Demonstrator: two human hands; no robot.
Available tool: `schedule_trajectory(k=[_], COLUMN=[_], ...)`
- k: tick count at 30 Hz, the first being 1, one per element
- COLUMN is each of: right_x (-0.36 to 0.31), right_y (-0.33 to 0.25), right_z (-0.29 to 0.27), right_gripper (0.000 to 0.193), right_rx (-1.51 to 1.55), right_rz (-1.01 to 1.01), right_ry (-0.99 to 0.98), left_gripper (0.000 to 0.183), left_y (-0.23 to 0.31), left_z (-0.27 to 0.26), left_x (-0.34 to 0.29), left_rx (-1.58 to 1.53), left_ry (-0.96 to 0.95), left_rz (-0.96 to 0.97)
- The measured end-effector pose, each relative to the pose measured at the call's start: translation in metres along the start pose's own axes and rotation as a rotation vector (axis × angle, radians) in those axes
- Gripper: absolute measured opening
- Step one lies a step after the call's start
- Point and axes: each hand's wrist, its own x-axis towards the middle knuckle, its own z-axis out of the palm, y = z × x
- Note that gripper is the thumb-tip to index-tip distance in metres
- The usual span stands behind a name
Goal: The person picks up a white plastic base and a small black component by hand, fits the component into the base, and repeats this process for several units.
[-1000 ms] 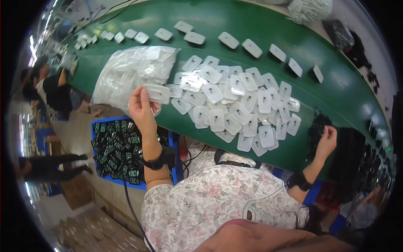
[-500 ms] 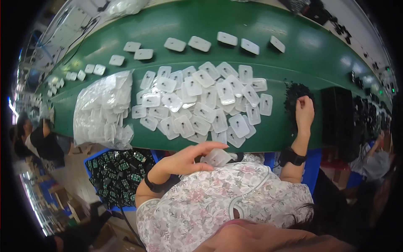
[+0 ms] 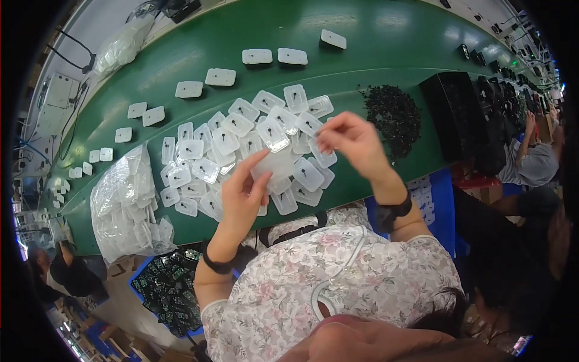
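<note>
While white plates [image 3: 226,142] strew the green table [image 3: 338,67], brown cartons [image 3: 143,351] stand below.

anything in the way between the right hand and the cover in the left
Nothing visible stands between the right hand and the cover in the left hand; other covers lie on the table below.

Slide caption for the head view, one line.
Left hand holds a translucent plastic cover over a heap of similar covers, right hand opposite, small black parts piled on green table.
</note>
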Motion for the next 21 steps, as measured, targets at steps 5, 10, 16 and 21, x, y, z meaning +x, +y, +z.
schedule_trajectory(k=[5, 10, 16, 21], right_x=[-0.002, -0.004, -0.004, -0.003], right_y=[0.012, 0.018, 0.014, 0.005], right_z=[0.040, 0.048, 0.052, 0.052], right_gripper=[0.007, 0.008, 0.011, 0.015], right_rx=[-0.110, -0.275, -0.539, -0.906], right_rz=[-0.070, -0.146, -0.455, -0.756], right_ry=[-0.216, -0.207, -0.227, -0.211], left_gripper=[0.021, 0.014, 0.011, 0.015], left_y=[-0.007, -0.022, -0.026, -0.026], left_z=[0.023, 0.022, 0.018, 0.016], left_x=[0.008, 0.002, -0.006, -0.010], left_rx=[0.120, 0.183, 0.117, -0.024], left_ry=[0.103, 0.153, 0.115, 0.064], left_rz=[0.206, 0.315, 0.254, 0.101])
